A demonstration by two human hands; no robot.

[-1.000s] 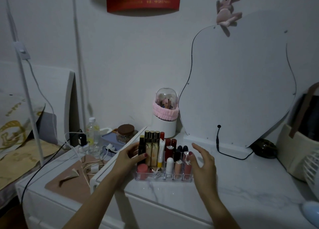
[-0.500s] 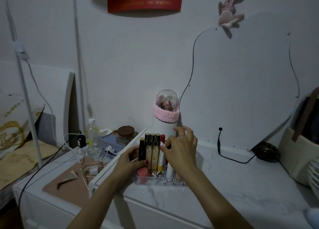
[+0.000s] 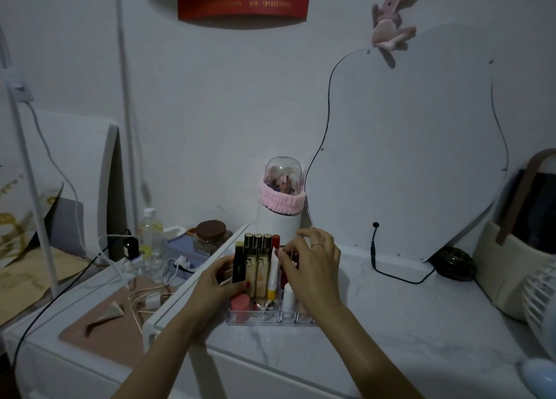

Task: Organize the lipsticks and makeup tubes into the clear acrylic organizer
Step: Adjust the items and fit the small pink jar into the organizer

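Left hand (image 3: 221, 281) grip pinching black lipstick (image 3: 239, 263) in organizer (image 3: 255, 319) on desk (image 3: 391, 323); right hand (image 3: 313, 266) fingers curling over red tubes, grip unclear. We are judging: final arranging; next, seating tube upright.

— What's sitting on that white marbled surface (image 3: 391, 323)?

— The clear organizer (image 3: 261, 319) near its left edge, packed with upright tubes. Behind it a white canister (image 3: 278, 227) with a pink band, and a wavy-edged mirror (image 3: 406, 158) leaning on the wall, its black cable (image 3: 391, 273) trailing across the top.

— And to the right?

— A dark round object (image 3: 454, 263), a cream basket (image 3: 505, 272), and a white fan (image 3: 541, 293) at the frame's edge.
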